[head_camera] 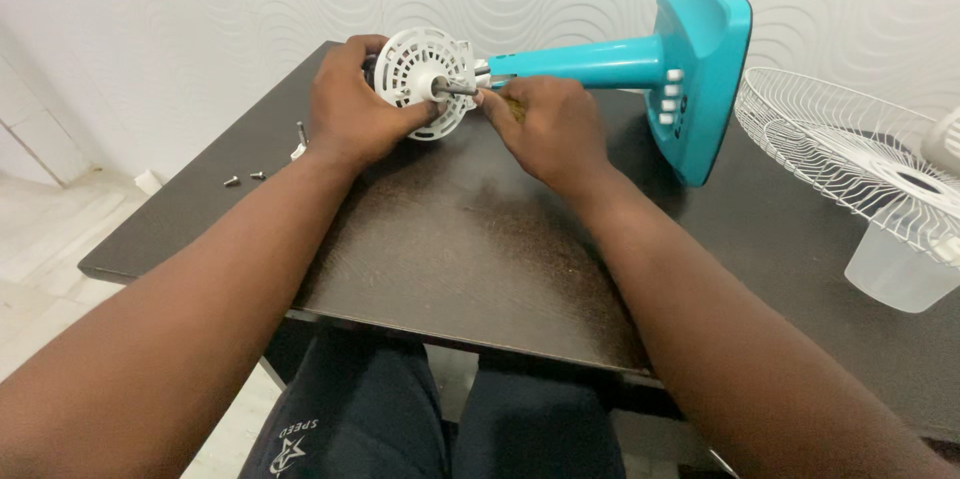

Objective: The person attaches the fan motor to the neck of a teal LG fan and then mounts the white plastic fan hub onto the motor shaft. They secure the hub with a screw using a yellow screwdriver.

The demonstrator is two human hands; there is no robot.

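Fan (600,64), teal, lies on its side on the dark table (470,249), base toward the right and white motor housing (425,69) toward the left. The left hand (350,114) is wrapped around the housing's rim, steadying it. The right hand (545,124) is closed near the metal shaft (455,87), fingertips pinched at its end; a yellowish object shows beneath its fingers, but I cannot tell what it is. Judging by this, work on the shaft end is in hand, and the next move calls for keeping the housing from turning. 3 small screws (245,177) lie loose at the table's left edge. A white wire guard (850,154) is cut off at the right.
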